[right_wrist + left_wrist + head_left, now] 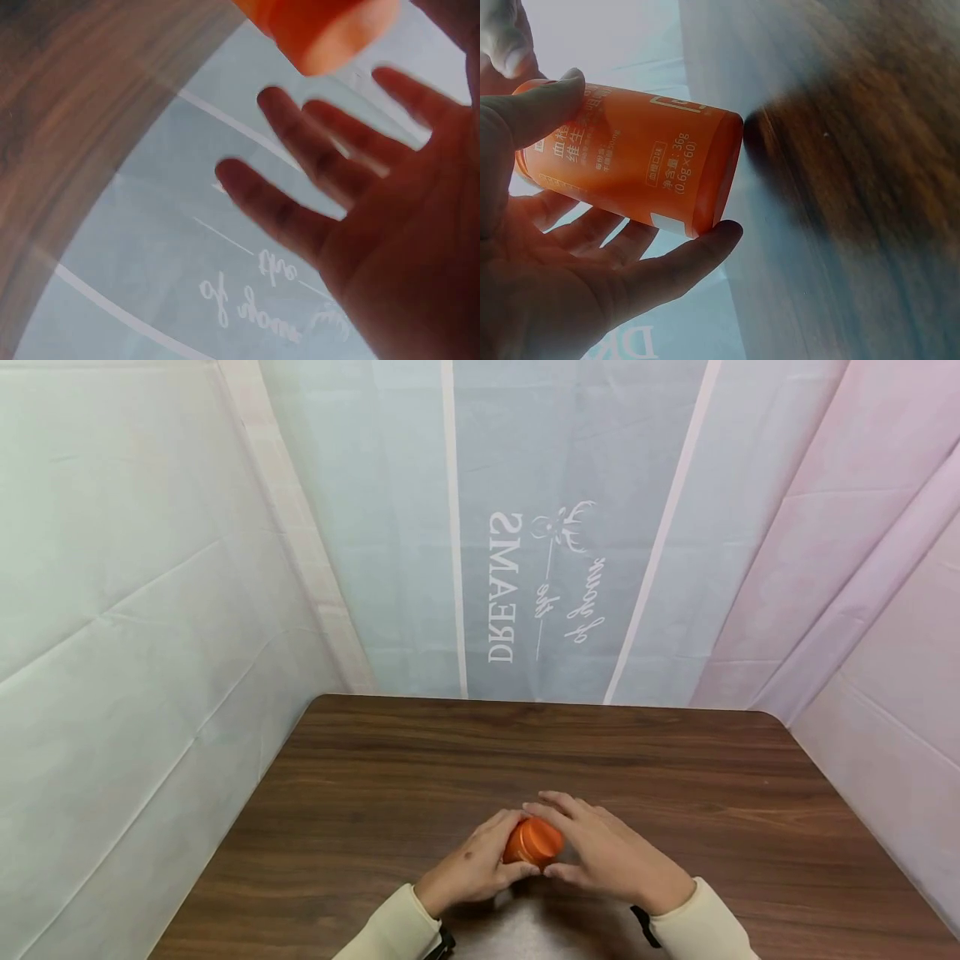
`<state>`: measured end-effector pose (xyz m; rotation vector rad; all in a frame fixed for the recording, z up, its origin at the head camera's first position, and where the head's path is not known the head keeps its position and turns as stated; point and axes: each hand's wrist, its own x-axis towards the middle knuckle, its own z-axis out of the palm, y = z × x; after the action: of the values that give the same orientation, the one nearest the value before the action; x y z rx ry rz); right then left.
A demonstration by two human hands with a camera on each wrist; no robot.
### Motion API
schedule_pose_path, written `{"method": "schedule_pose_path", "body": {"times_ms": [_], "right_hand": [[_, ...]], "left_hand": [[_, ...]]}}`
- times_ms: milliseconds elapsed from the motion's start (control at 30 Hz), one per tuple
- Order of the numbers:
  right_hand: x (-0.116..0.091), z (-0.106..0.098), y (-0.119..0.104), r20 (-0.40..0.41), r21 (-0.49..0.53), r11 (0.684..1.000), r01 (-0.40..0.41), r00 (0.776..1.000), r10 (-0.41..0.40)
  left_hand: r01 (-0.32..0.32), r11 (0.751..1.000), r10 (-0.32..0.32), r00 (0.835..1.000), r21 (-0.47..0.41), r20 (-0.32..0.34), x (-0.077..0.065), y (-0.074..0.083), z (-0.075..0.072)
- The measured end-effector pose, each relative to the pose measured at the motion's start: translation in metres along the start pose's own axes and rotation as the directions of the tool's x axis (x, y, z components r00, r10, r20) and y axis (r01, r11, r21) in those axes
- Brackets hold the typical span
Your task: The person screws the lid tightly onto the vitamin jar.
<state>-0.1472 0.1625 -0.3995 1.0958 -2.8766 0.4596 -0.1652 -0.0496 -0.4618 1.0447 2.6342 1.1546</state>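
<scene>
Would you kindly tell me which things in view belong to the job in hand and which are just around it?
In the job:
orange bottle, in the grip of the left hand
right hand, beside the bottle

Just around it:
wooden table
printed backdrop
pale sheet at the left

Count, as I read it from my station. Bottles: one (637, 150), with one cap (547, 837). Hands: two, a left hand (474, 865) and a right hand (618, 860). Fingers of the right hand that I make out in its wrist view: four (281, 214). Pale sleeves (393, 928): two. Dark wrist bands (444, 942): two, one per arm. Tables: one (450, 760). Cloth walls (135, 610): I log three, left, back and right. White stripes (454, 527) up the back wall: two. Antlered motifs (560, 528): one. Words in large capitals (504, 589): one.
</scene>
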Motion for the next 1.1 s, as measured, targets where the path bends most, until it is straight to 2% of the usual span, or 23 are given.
{"method": "schedule_pose_path", "body": {"times_ms": [133,233,333,500,600,667,767,867,967,1100], "right_hand": [[-0.002,-0.003,0.002,0.040,-0.019,0.998,0.062,0.997,-0.061],[-0.001,0.000,0.003,0.010,-0.023,0.995,0.095,0.995,-0.095],[0.001,0.005,0.002,-0.056,-0.039,0.996,0.085,0.995,-0.087],[0.008,0.014,0.000,-0.147,-0.090,0.994,-0.055,0.988,0.041],[0.010,0.019,0.000,-0.154,-0.089,0.986,-0.140,0.980,0.125],[0.010,0.021,0.002,-0.143,-0.094,0.982,-0.165,0.978,0.151],[0.007,0.017,0.005,-0.122,-0.093,0.988,-0.126,0.986,0.114],[0.003,0.010,0.007,-0.089,-0.071,0.997,-0.020,0.996,0.014],[0.000,0.006,0.008,-0.058,-0.059,0.995,0.081,0.995,-0.085],[0.000,0.008,0.006,-0.079,-0.102,0.988,0.113,0.990,-0.121]], "left_hand": [[-0.004,1.000,0.004,1.000,-0.015,-0.006,0.000,0.000,0.000],[-0.011,1.000,0.011,1.000,-0.018,-0.005,0.000,0.001,0.000],[-0.004,1.000,0.004,1.000,-0.017,-0.001,0.001,0.002,0.001],[0.011,1.000,-0.011,1.000,-0.018,0.000,0.001,0.001,0.001],[-0.004,1.000,0.004,1.000,-0.013,-0.006,0.001,0.001,0.001],[-0.014,1.000,0.014,1.000,-0.010,-0.012,0.001,0.000,0.002],[-0.019,1.000,0.019,1.000,-0.002,-0.016,0.000,-0.001,0.004],[-0.012,1.000,0.012,1.000,-0.001,-0.012,0.000,-0.001,0.004],[-0.012,1.000,0.012,1.000,-0.001,-0.012,-0.001,-0.001,0.004],[-0.019,1.000,0.019,1.000,0.000,-0.017,-0.001,-0.001,0.005]]}}
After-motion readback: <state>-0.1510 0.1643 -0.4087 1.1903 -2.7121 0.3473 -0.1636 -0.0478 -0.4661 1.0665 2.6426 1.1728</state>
